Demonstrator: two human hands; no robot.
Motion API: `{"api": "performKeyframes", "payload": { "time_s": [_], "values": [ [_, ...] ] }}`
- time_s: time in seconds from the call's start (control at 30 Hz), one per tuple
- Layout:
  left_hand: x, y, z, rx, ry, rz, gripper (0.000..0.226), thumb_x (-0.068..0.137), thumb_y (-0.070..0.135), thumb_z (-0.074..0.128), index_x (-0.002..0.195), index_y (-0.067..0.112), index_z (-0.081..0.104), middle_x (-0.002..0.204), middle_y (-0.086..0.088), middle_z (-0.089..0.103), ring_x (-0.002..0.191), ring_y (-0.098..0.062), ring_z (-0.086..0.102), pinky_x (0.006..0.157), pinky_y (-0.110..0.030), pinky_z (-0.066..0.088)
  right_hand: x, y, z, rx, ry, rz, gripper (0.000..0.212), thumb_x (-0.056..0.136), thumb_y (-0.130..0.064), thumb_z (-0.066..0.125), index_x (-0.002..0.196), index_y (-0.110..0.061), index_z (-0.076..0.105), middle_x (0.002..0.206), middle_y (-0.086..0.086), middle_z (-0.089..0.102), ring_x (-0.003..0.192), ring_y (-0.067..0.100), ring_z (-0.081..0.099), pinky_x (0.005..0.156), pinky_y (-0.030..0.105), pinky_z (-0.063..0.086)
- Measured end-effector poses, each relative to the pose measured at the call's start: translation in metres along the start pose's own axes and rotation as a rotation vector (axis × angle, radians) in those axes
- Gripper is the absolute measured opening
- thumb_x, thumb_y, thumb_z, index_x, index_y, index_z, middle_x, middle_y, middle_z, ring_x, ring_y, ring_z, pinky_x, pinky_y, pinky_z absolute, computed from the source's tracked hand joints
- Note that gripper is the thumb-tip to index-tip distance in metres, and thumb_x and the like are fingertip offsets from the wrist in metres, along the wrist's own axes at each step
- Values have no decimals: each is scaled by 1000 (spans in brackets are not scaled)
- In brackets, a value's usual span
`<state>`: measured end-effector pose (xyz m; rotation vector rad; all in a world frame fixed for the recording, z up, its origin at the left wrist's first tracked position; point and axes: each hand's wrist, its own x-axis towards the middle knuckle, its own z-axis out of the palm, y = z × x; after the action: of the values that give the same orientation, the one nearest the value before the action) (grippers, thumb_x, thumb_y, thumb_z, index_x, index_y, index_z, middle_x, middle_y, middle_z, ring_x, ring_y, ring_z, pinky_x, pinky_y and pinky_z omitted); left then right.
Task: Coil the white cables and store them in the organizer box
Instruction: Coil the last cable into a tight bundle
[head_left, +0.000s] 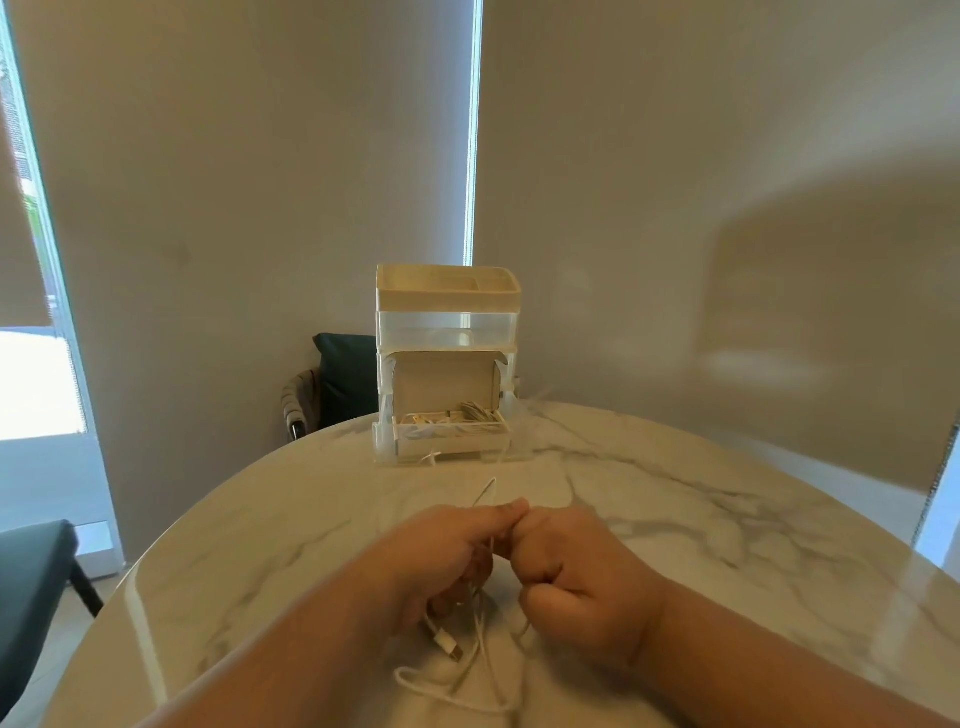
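Note:
A thin white cable (470, 670) hangs in loose loops between my hands above the marble table (727, 519). Its USB plug (448, 644) dangles below my left hand (441, 551). My left hand grips the cable, fingers curled around the strands. My right hand (576, 577) is a fist pinching the same cable, and its fingertips meet those of the left. A short cable loop (485, 491) sticks up beyond the fingers. The small white organizer box (449, 434) sits open at the far side of the table, with several coiled white cables inside.
Behind the open box stands a taller stack of clear and cream drawer trays (448, 312). A dark chair (343, 379) stands behind the table, another chair (31, 582) at the left. Roller blinds cover the windows.

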<state>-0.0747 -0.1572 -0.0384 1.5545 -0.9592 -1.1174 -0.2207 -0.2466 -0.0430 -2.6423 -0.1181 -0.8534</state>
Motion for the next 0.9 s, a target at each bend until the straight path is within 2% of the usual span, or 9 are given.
{"api": "performKeyframes", "payload": {
  "time_s": [0.1, 0.2, 0.33, 0.43, 0.53, 0.63, 0.7, 0.77, 0.9],
  "values": [
    [2, 1, 3, 39, 127, 55, 33, 93, 39, 63, 72, 16, 72, 51, 2, 45, 40, -12, 35, 43, -23, 29, -3, -3, 1, -46, -31, 39, 21, 63, -18, 50, 49, -5, 42, 56, 13, 38, 57, 26, 39, 56, 37, 38],
    [3, 3, 2, 187, 180, 101, 27, 97, 22, 55, 76, 20, 72, 57, 2, 49, 42, -11, 40, 45, -24, 34, -6, -4, 3, -162, -9, 162, 18, 69, -18, 54, 54, -9, 48, 65, 6, 45, 70, 13, 43, 64, 14, 32],
    [3, 12, -9, 155, 267, 126, 24, 99, 16, 48, 95, 16, 72, 61, 0, 46, 41, -10, 34, 44, -21, 27, -17, 24, -14, -233, 162, 502, 23, 86, -27, 48, 65, -17, 52, 92, -10, 47, 99, 5, 42, 80, 18, 34],
    [-2, 18, -16, 161, 276, 140, 25, 102, 22, 47, 97, 18, 72, 64, 0, 46, 44, -9, 33, 43, -21, 28, -33, 70, -36, -450, 138, 861, 28, 97, -32, 44, 93, -22, 70, 120, 1, 51, 131, 22, 34, 102, 28, 26],
    [-7, 16, -17, 138, 240, 60, 32, 100, 37, 52, 96, 10, 68, 60, 1, 49, 43, -10, 32, 45, -20, 26, -51, 101, -49, -422, 236, 1104, 30, 97, -24, 47, 118, -28, 68, 135, 17, 50, 132, 33, 40, 107, 35, 31],
    [-7, 13, -15, 222, 232, 19, 29, 98, 34, 54, 101, 7, 65, 61, -1, 52, 42, -11, 34, 43, -20, 27, -56, 106, -50, -334, 320, 1106, 42, 94, -12, 49, 134, -20, 56, 151, 18, 34, 142, 32, 33, 112, 40, 33],
    [-8, 13, -13, 275, 211, 18, 24, 98, 31, 53, 105, 11, 64, 65, -1, 54, 44, -11, 35, 43, -19, 27, -53, 101, -49, -324, 385, 1053, 46, 89, -10, 53, 135, -18, 54, 152, 15, 34, 144, 29, 29, 114, 40, 32],
    [-10, 13, -10, 357, 182, 56, 21, 99, 28, 51, 98, 12, 66, 67, 1, 54, 47, -9, 40, 44, -19, 30, -50, 95, -47, -287, 454, 1034, 48, 86, -9, 58, 133, -16, 55, 148, 12, 38, 139, 26, 35, 109, 34, 33],
    [-12, 13, -5, 481, 169, 112, 30, 99, 28, 49, 82, 16, 70, 66, 4, 54, 50, -6, 44, 48, -18, 34, -49, 91, -53, -305, 547, 1199, 52, 78, -14, 63, 129, -16, 57, 134, 17, 48, 119, 32, 51, 98, 36, 44]
  ]
}}
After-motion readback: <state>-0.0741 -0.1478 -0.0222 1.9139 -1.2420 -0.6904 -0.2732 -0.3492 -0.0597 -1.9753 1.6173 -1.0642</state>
